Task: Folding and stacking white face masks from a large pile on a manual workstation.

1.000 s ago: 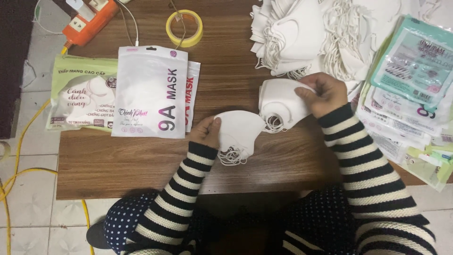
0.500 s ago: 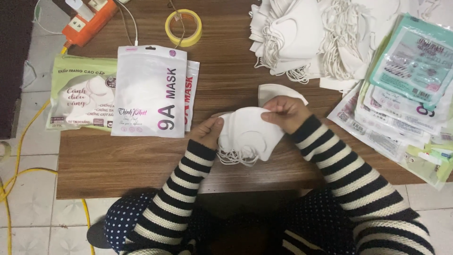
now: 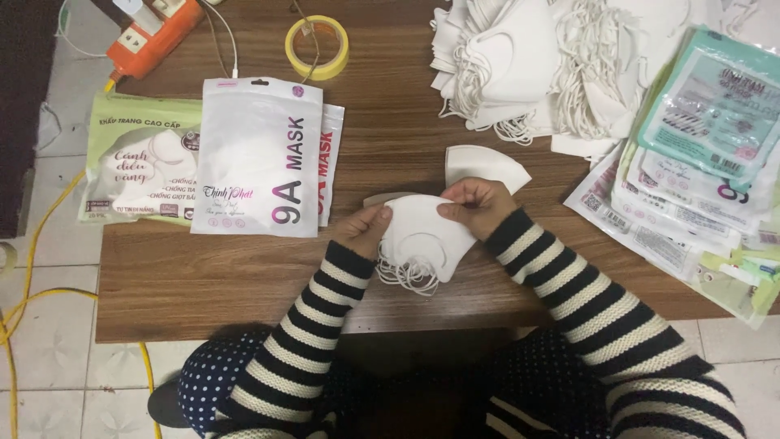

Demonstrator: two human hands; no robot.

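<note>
Both hands grip a small stack of white folded face masks [image 3: 422, 240] over the near edge of the brown wooden table [image 3: 244, 276]. My left hand [image 3: 363, 229] pinches its left corner. My right hand [image 3: 478, 205] pinches its top right edge. Ear loops dangle below the stack. One more white mask [image 3: 479, 164] lies flat just behind my right hand. A white printed mask pouch [image 3: 260, 158] lies to the left, on top of another pouch.
A big heap of loose white masks [image 3: 552, 65] fills the far right. Printed pouches [image 3: 699, 162] are stacked at the right edge. A green pouch [image 3: 138, 158] lies far left, with a yellow tape roll [image 3: 317, 47] and an orange power strip [image 3: 154, 28] at the back.
My right hand brought a mask from the right onto the one under my left hand. Both hands now hold the masks together as one stack.
</note>
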